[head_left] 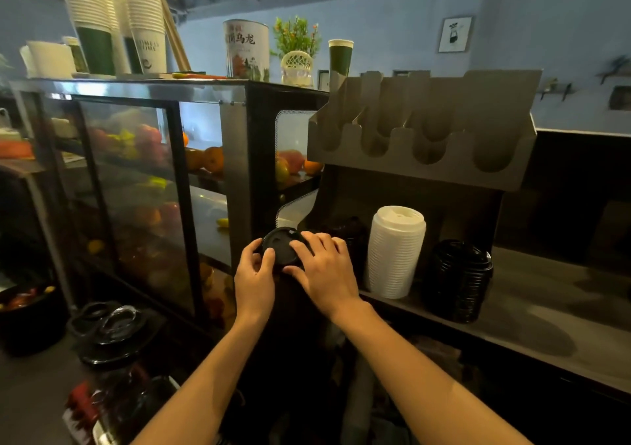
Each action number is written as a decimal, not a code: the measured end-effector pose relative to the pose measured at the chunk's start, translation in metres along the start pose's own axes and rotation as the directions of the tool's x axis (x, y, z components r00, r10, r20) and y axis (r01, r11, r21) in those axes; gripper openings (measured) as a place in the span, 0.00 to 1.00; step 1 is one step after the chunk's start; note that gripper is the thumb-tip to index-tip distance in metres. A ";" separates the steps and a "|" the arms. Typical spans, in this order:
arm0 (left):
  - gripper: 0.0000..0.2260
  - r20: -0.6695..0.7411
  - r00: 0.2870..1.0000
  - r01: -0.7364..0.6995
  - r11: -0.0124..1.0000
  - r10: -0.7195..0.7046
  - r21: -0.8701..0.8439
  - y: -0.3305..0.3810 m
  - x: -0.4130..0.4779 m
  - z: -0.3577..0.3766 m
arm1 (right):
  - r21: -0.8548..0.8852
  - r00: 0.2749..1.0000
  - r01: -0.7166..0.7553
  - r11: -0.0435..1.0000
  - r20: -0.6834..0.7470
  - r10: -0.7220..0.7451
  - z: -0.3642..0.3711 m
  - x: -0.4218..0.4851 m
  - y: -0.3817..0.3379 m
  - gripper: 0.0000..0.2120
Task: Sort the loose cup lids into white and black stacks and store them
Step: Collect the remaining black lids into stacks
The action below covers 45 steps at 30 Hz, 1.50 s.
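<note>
Both hands are on 1 black lid [281, 245], just left of the white lid stack [396, 253]. The left hand [254, 274] pinches its near-left rim and the right hand [324, 274] curls over the top and right edge, probably to keep it level while seating it on whatever's below (too dark to tell). The lid sits top-up, tipped slightly toward the person. It's round, so no real long axis. Another black stack [459, 280] stands right of the white lid stack on the desk [546, 308].
</note>
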State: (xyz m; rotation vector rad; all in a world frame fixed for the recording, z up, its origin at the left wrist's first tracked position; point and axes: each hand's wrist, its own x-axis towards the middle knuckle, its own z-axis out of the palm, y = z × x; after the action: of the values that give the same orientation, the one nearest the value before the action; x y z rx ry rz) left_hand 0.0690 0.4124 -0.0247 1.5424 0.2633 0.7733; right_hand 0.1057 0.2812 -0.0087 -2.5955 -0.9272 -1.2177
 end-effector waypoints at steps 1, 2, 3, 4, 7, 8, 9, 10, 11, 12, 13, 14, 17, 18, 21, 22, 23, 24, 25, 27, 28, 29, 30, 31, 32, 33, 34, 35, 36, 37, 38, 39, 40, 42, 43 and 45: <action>0.19 -0.002 1.000 0.005 1.000 -0.005 0.020 -0.003 0.002 0.000 | -0.044 1.000 0.003 0.999 -0.006 -0.003 0.004 -0.001 0.000 0.23; 0.19 0.001 1.000 0.009 1.000 -0.009 0.028 -0.008 0.005 0.000 | -0.085 1.000 0.008 0.996 -0.011 -0.009 0.008 -0.001 0.000 0.23; 0.19 0.007 1.000 0.004 0.999 -0.005 0.041 -0.011 0.007 0.001 | -0.119 1.000 0.014 0.993 -0.015 -0.016 0.011 -0.002 0.000 0.23; 0.20 0.014 1.000 -0.002 0.998 0.001 0.056 -0.015 0.008 0.001 | -0.146 1.000 0.018 0.989 -0.019 -0.021 0.014 -0.002 0.000 0.23; 0.20 0.020 1.000 0.000 0.995 -0.002 0.104 -0.022 0.014 0.002 | -0.192 0.999 0.028 0.981 -0.022 -0.033 0.022 -0.004 0.000 0.23; 0.20 0.022 1.000 0.009 0.993 -0.011 0.115 -0.025 0.016 0.003 | -0.206 0.999 0.035 0.978 -0.014 -0.039 0.026 -0.005 0.000 0.23; 0.20 0.022 1.000 0.019 0.993 -0.022 0.121 -0.028 0.017 0.004 | -0.220 0.999 0.045 0.974 -0.004 -0.047 0.028 -0.006 0.000 0.23; 0.20 0.025 0.999 0.035 0.992 -0.038 0.123 -0.029 0.018 0.005 | -0.229 0.998 0.056 0.972 0.004 -0.057 0.031 -0.006 0.000 0.23; 0.19 0.022 0.999 0.043 0.991 -0.046 0.126 -0.031 0.019 0.006 | -0.230 0.998 0.066 0.971 0.009 -0.066 0.033 -0.006 -0.001 0.22; 0.19 0.017 0.999 0.041 0.989 -0.044 0.139 -0.031 0.020 0.008 | -0.223 0.997 0.075 0.972 0.011 -0.074 0.035 -0.006 -0.001 0.21; 0.19 0.013 0.999 0.030 0.986 -0.033 0.162 -0.031 0.020 0.009 | -0.211 0.996 0.084 0.974 0.014 -0.083 0.037 -0.007 -0.001 0.19; 0.19 0.012 1.000 0.020 0.982 -0.023 0.190 -0.031 0.021 0.011 | -0.195 0.996 0.093 0.976 0.019 -0.091 0.038 -0.007 -0.002 0.18; 0.19 0.018 1.000 -0.005 0.971 0.000 0.239 -0.031 0.020 0.016 | -0.151 0.995 0.093 0.984 0.043 -0.087 0.042 -0.011 -0.003 0.15; 0.19 0.025 1.000 -0.016 0.968 0.010 0.249 -0.032 0.019 0.017 | -0.146 0.995 0.086 0.986 0.051 -0.080 0.044 -0.012 -0.003 0.14; 0.20 0.052 0.998 -0.040 0.960 0.026 0.278 -0.037 0.018 0.018 | -0.152 0.996 0.073 0.986 0.058 -0.065 0.049 -0.015 -0.004 0.16; 0.21 0.059 0.998 -0.044 0.957 0.028 0.288 -0.039 0.018 0.018 | -0.157 0.996 0.074 0.985 0.058 -0.065 0.051 -0.016 -0.004 0.17; 0.21 0.065 0.997 -0.048 0.955 0.030 0.293 -0.041 0.019 0.017 | -0.162 0.996 0.074 0.984 0.058 -0.065 0.052 -0.017 -0.003 0.18; 0.21 0.073 0.997 -0.053 0.953 0.033 0.299 -0.043 0.019 0.017 | -0.166 0.996 0.073 0.983 0.055 -0.064 0.053 -0.017 -0.003 0.19; 0.21 0.081 0.996 -0.062 0.950 0.039 0.305 -0.044 0.019 0.017 | -0.169 0.997 0.070 0.983 0.052 -0.062 0.053 -0.018 -0.003 0.19; 0.21 0.089 0.995 -0.073 0.946 0.047 0.314 -0.043 0.019 0.016 | -0.162 0.997 0.063 0.985 0.056 -0.054 0.054 -0.018 -0.004 0.20; 0.21 0.088 0.995 -0.076 0.945 0.050 0.319 -0.042 0.019 0.016 | -0.151 0.997 0.058 0.987 0.059 -0.050 0.054 -0.018 -0.004 0.21; 0.21 0.086 0.995 -0.077 0.943 0.051 0.324 -0.042 0.019 0.016 | -0.141 0.997 0.052 0.989 0.062 -0.044 0.054 -0.018 -0.005 0.21; 0.21 0.086 0.995 -0.074 0.943 0.048 0.323 -0.040 0.019 0.016 | -0.132 0.997 0.043 0.990 0.068 -0.034 0.053 -0.018 -0.006 0.21; 0.21 0.089 0.995 -0.068 0.946 0.042 0.317 -0.040 0.020 0.016 | -0.120 0.997 0.033 0.992 0.074 -0.024 0.052 -0.018 -0.006 0.21; 0.21 0.092 0.995 -0.066 0.948 0.039 0.312 -0.039 0.019 0.015 | -0.101 0.997 0.023 0.995 0.073 -0.016 0.050 -0.017 -0.006 0.21; 0.21 0.092 0.995 -0.069 0.948 0.042 0.311 -0.038 0.018 0.015 | -0.074 0.998 0.013 0.997 0.068 -0.008 0.048 -0.016 -0.006 0.20; 0.20 0.091 0.994 -0.079 0.947 0.053 0.313 -0.036 0.017 0.015 | -0.041 0.998 0.005 0.999 0.063 -0.003 0.045 -0.016 -0.007 0.20; 0.20 0.086 0.994 -0.095 0.945 0.071 0.313 -0.034 0.015 0.015 | -0.008 0.998 0.001 1.000 0.061 0.000 0.042 -0.015 -0.007 0.20; 0.19 0.080 0.993 -0.112 0.944 0.091 0.309 -0.032 0.013 0.015 | 0.026 0.998 -0.001 1.000 0.059 -0.001 0.039 -0.014 -0.008 0.19; 0.17 0.074 0.991 -0.128 0.944 0.111 0.303 -0.030 0.011 0.016 | 0.061 0.998 -0.001 0.998 0.059 -0.002 0.035 -0.014 -0.008 0.19; 0.16 0.066 0.990 -0.142 0.945 0.128 0.294 -0.027 0.009 0.017 | 0.098 0.998 -0.003 0.995 0.057 -0.002 0.030 -0.013 -0.007 0.18; 0.15 0.058 0.989 -0.150 0.949 0.139 0.278 -0.024 0.006 0.018 | 0.134 0.999 -0.007 0.991 0.052 0.000 0.024 -0.012 -0.007 0.18; 0.13 0.052 0.988 -0.156 0.954 0.148 0.255 -0.021 0.003 0.019 | 0.171 0.999 -0.010 0.985 0.042 0.003 0.017 -0.011 -0.006 0.17; 0.11 0.052 0.985 -0.172 0.964 0.165 0.202 -0.016 -0.002 0.022 | 0.245 1.000 -0.011 0.969 0.014 0.007 0.002 -0.010 -0.003 0.16; 0.10 0.057 0.982 -0.187 0.966 0.180 0.180 -0.012 -0.006 0.024 | 0.275 1.000 -0.008 0.961 -0.003 0.009 -0.005 -0.010 -0.001 0.15; 0.09 0.083 0.974 -0.220 0.968 0.211 0.121 -0.004 -0.015 0.028 | 0.312 0.999 -0.008 0.950 -0.038 0.021 -0.019 -0.012 0.007 0.12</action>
State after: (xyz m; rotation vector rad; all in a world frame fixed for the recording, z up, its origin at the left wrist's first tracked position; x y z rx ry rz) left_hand 0.0761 0.3816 -0.0319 1.7373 0.0961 0.8846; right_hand 0.0913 0.2631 -0.0036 -2.3164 -0.9997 -1.0204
